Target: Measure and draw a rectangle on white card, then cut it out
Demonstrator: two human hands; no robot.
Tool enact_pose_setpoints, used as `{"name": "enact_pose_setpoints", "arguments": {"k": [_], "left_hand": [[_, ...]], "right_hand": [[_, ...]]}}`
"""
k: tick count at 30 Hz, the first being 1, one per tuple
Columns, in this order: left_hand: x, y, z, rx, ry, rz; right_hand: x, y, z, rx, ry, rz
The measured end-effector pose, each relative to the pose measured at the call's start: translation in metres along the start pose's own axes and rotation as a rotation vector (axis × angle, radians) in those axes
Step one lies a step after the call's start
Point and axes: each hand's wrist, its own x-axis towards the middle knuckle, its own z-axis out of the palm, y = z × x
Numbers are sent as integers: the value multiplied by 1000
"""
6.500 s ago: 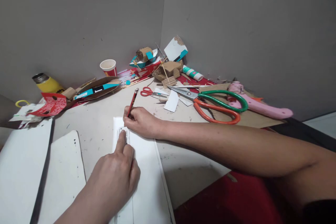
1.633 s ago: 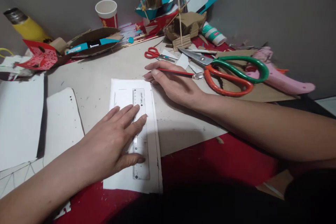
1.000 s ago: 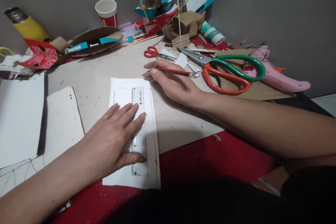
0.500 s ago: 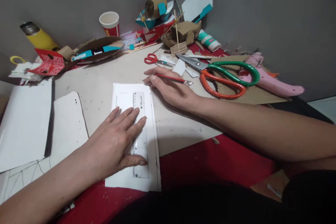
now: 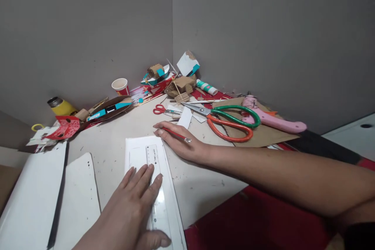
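My left hand lies flat, fingers spread, on a clear plastic ruler that rests lengthwise on a white paper strip. My right hand rests on the board just past the strip's far right corner. It is shut on a red pencil that lies across the fingers, its metal end pointing right.
Large scissors with green and orange handles and a pink glue gun lie to the right. Small red scissors, a paper cup, a yellow bottle, a glue stick and cardboard scraps crowd the corner. White sheets lie left.
The view has tilted upward, showing more wall and less of the table's near edge. Both hands keep their hold and places on the ruler and pencil.
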Motion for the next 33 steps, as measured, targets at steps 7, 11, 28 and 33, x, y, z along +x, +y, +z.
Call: {"name": "enact_pose_setpoints", "arguments": {"k": [7, 11, 28, 33], "left_hand": [[1, -20, 26, 52, 140, 132], [2, -17, 23, 46, 145, 110], [5, -24, 42, 30, 161, 105], [5, -23, 35, 108, 198, 123]], "right_hand": [[5, -3, 0, 118, 29, 94], [6, -3, 4, 307, 40, 124], [5, 4, 5, 368, -59, 151], [6, 5, 4, 313, -65, 109]]}}
